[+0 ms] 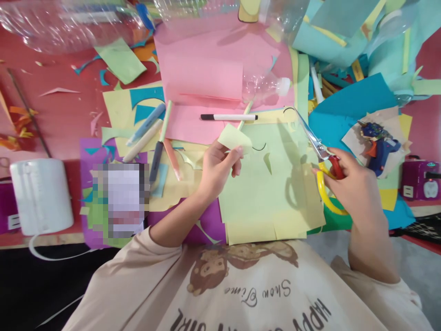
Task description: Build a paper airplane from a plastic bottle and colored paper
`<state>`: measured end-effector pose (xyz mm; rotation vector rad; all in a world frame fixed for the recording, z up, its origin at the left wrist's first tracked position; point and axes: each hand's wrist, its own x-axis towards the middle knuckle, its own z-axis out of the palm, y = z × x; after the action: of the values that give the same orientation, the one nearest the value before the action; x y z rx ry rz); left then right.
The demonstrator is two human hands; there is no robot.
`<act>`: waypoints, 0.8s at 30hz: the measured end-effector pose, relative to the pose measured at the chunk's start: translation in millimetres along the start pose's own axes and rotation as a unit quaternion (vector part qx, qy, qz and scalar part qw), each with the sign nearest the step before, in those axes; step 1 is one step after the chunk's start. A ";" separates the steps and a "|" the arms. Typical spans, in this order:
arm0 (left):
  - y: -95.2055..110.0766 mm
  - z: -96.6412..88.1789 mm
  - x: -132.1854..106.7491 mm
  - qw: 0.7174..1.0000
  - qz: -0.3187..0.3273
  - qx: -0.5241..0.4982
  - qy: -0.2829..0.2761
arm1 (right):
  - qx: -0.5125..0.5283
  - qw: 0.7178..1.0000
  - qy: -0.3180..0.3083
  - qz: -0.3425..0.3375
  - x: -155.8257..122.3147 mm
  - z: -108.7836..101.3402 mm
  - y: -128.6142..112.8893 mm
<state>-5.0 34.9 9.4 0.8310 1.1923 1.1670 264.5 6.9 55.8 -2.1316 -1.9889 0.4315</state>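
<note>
Pinched between the thumb and fingers of my left hand is a small piece of pale green paper. My right hand grips a pair of scissors with red and yellow handles, the blades pointing up and away to the left, apart from the paper piece. Below both hands lies a pale green sheet with a short curved black line drawn on it. A small leaf-shaped green scrap rests on that sheet. Just beyond the left hand is a black-and-white marker.
Pink sheets and a clear plastic bottle lie farther back. Several markers and a pixelated phone are at left, beside a white case. At right, a blue glue gun sits on paper among coloured scraps.
</note>
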 end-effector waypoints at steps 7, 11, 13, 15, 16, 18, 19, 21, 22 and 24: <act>7.6 -7.1 10.6 0.999 0.026 0.041 0.001 | -0.060 0.998 0.019 0.008 15.8 19.4 16.7; 8.2 -13.5 15.2 0.995 0.045 0.090 -0.007 | -0.077 0.995 0.016 -0.056 10.9 16.5 18.6; 8.3 -15.5 15.7 0.989 0.036 0.136 -0.041 | -0.117 0.990 0.013 -0.079 9.3 10.9 17.6; 7.3 -16.4 15.2 0.979 0.045 0.187 -0.068 | -0.150 0.985 0.028 -0.080 10.1 4.2 14.3; 6.3 -16.4 14.8 0.972 0.058 0.215 -0.073 | -0.153 0.984 0.040 -0.076 11.4 1.5 11.6; 3.5 -16.2 13.9 0.954 0.100 0.276 -0.066 | -0.133 0.986 0.062 -0.080 14.7 -0.6 3.7; 1.7 -16.1 13.5 0.943 0.121 0.305 -0.061 | -0.119 0.986 0.063 -0.095 16.2 0.7 -1.6; -2.0 -16.0 13.3 0.922 0.151 0.351 -0.056 | -0.099 0.985 0.033 -0.140 17.5 7.9 -14.6; -3.9 -16.3 13.4 0.916 0.157 0.366 -0.058 | -0.096 0.983 0.010 -0.159 17.3 13.4 -21.9; -7.5 -17.1 14.1 0.909 0.155 0.382 -0.061 | -0.100 0.978 -0.025 -0.181 15.5 26.0 -36.6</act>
<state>-20.3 45.2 -4.9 1.7113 1.4621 0.8545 222.2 23.8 42.4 -1.8132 -2.4755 0.2343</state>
